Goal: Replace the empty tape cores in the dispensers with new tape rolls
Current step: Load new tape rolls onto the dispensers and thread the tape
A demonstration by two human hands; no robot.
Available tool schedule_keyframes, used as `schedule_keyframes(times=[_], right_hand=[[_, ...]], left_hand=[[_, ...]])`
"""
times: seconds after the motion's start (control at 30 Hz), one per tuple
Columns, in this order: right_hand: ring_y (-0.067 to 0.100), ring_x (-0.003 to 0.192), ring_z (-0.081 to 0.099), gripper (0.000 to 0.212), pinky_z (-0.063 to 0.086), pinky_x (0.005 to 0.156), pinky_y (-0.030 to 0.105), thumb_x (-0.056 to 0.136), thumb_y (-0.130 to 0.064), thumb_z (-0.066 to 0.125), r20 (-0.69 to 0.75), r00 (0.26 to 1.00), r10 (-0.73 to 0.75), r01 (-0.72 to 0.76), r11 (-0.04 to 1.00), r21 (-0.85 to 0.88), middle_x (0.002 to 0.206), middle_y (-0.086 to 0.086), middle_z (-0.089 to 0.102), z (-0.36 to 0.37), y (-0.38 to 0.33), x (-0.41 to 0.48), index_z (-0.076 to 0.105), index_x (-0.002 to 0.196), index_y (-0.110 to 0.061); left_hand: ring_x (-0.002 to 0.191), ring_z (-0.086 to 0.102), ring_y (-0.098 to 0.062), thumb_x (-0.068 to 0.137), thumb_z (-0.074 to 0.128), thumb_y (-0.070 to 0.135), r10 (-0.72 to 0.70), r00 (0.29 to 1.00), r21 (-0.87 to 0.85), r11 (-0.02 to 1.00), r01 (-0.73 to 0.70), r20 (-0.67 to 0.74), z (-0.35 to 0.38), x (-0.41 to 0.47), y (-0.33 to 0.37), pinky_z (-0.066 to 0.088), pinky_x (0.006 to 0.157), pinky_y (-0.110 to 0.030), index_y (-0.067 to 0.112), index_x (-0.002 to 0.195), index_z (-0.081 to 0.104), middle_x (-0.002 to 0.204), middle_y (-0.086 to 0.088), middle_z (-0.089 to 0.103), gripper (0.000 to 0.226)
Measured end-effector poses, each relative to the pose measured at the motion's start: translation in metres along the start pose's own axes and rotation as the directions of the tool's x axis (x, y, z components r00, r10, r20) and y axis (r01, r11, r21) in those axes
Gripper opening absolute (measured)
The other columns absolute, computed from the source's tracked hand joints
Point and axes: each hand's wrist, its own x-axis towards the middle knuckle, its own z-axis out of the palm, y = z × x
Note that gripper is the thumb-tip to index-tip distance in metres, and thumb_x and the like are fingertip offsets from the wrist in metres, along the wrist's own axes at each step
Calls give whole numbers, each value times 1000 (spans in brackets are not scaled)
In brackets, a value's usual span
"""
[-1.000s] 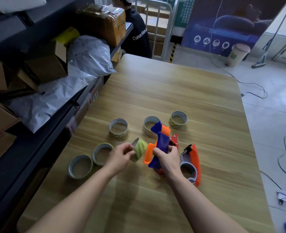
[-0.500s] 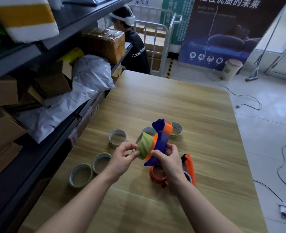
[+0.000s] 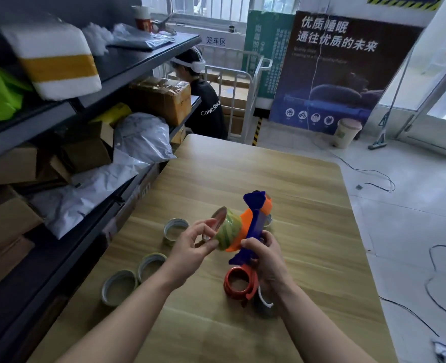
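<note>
My right hand (image 3: 265, 255) grips the handle of a blue and orange tape dispenser (image 3: 254, 224), held up above the wooden table (image 3: 308, 205). A green patterned tape roll (image 3: 228, 230) sits against the dispenser's left side, and my left hand (image 3: 194, 244) pinches its near rim. Under my right hand a second, red-orange dispenser (image 3: 238, 282) lies on the table. Three tape rolls rest on the table to the left: one by my left wrist (image 3: 151, 263), one nearer the edge (image 3: 118, 286), one farther back (image 3: 174, 230).
Dark shelving (image 3: 59, 119) packed with cardboard boxes and grey mail bags runs along the table's left edge. A person in a black shirt (image 3: 206, 108) sits beyond the table's far end. Cables (image 3: 436, 281) lie on the floor to the right.
Both hands have lifted the blue and orange dispenser and the green roll off the table and brought the roll against the dispenser's side. My view has tilted upward.
</note>
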Motion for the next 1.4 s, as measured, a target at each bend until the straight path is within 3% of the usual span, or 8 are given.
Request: schedule_keyframes(times=[0.17, 0.33, 0.53, 0.67, 0.8, 1.07, 1.3, 1.4], right_hand=[[21, 74, 66, 67, 54, 58, 34, 47, -16, 78, 105, 992, 62, -75, 990, 122, 91, 10, 67, -2, -8, -7, 57, 110, -8], [22, 73, 62, 59, 50, 63, 34, 46, -17, 76, 179, 984, 12, -34, 992, 122, 85, 9, 64, -1, -15, -8, 59, 102, -8], [23, 81, 64, 55, 55, 67, 31, 55, -9, 72, 291, 956, -26, -6, 994, 108, 92, 11, 66, -1, -22, -11, 59, 109, -8], [27, 85, 63, 62, 54, 73, 34, 54, -6, 71, 298, 954, -21, 0, 998, 70, 98, 15, 64, -2, -22, -11, 58, 114, -8], [32, 92, 57, 76, 48, 82, 41, 48, -5, 73, 324, 945, -43, 29, 998, 46, 100, 16, 60, 4, -24, -11, 51, 121, -1], [32, 95, 61, 77, 52, 86, 39, 50, -3, 74, 417, 908, -31, 16, 999, 39, 104, 18, 62, 9, -35, -11, 49, 123, 1], [33, 87, 56, 43, 47, 82, 43, 57, -4, 69, 465, 882, -80, -48, 965, 257, 92, 18, 59, 9, -38, -11, 61, 99, -5], [23, 72, 61, 33, 47, 76, 40, 56, -5, 67, 465, 880, -98, -64, 945, 321, 77, 9, 63, 7, -43, -15, 63, 88, -8]], left_hand=[[124, 49, -10, 83, 67, -1, 63, 998, 21, 998, -64, 26, 2, -5, 8, 48, 92, -25, 21, 70, 59, 128, 11, 52, 27], [133, 30, -9, 74, 78, 13, 205, 978, 427, 888, -173, -30, 1, -5, 6, 33, 105, -32, 42, 65, 60, 139, 11, 34, 36], [129, 42, -12, 66, 84, 14, 232, 973, 380, 898, -221, 18, 4, -8, 9, 52, 93, -33, 33, 67, 61, 135, 31, 30, 30], [120, 51, -15, 54, 79, 56, 180, 982, 309, 938, -154, -56, -1, -12, 22, 56, 84, -32, 32, 97, 56, 131, 10, 46, 55], [117, 51, -11, 47, 81, 58, 82, 995, 286, 956, -62, -57, -1, -10, 31, 52, 94, -35, 29, 135, 35, 129, 6, 44, 104], [112, 48, -7, 65, 84, 37, 388, 918, 496, 814, -303, -77, 7, -19, 35, 53, 86, -21, 23, 136, 36, 127, 10, 32, 86], [115, 51, 3, 63, 87, 27, 266, 961, 279, 931, -234, -81, 6, -22, 47, 50, 82, -13, 38, 127, 38, 124, 17, 50, 81], [117, 52, 1, 70, 82, 20, 192, 981, 144, 971, -192, 13, 5, -19, 50, 50, 92, -21, 46, 122, 40, 127, 13, 53, 71]])
